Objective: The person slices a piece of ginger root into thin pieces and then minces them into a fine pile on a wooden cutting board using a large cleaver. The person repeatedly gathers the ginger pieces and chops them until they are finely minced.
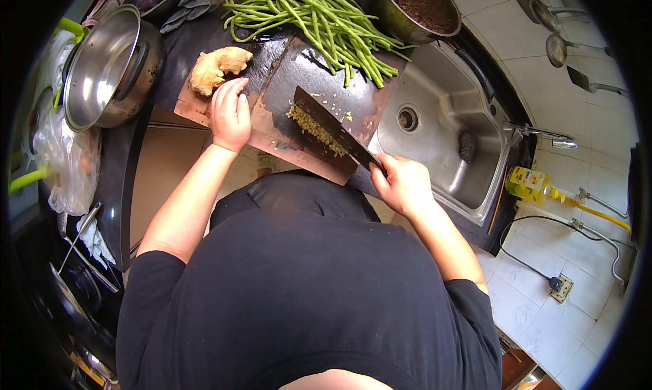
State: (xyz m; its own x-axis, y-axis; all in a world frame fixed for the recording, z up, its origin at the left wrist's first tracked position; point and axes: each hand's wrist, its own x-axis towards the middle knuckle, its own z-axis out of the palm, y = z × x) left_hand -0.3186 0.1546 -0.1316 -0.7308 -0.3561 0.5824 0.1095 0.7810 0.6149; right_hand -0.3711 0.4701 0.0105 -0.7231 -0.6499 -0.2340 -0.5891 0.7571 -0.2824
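My right hand (406, 185) grips the handle of a dark-bladed cleaver (333, 126). Its long blade slants up and left over the cutting board (282, 84), beside a strip of finely minced pale yellow pieces (314, 130). The kind of mince cannot be made out for certain; a few bits lie scattered beyond the blade. My left hand (231, 115) is open, fingers stretched forward at the board's near left part, holding nothing. Just beyond its fingertips lies a knobbly piece of ginger (219, 69). Long green beans (312, 20) are heaped at the far side.
To the right is a steel sink (435, 111) with a dark scrubber (466, 147) and a faucet (543, 135). A pot with brown contents (421, 8) stands far right. A steel pot (105, 67) and plastic bags (64, 152) are left. A yellow bottle (528, 184) stands beyond the sink.
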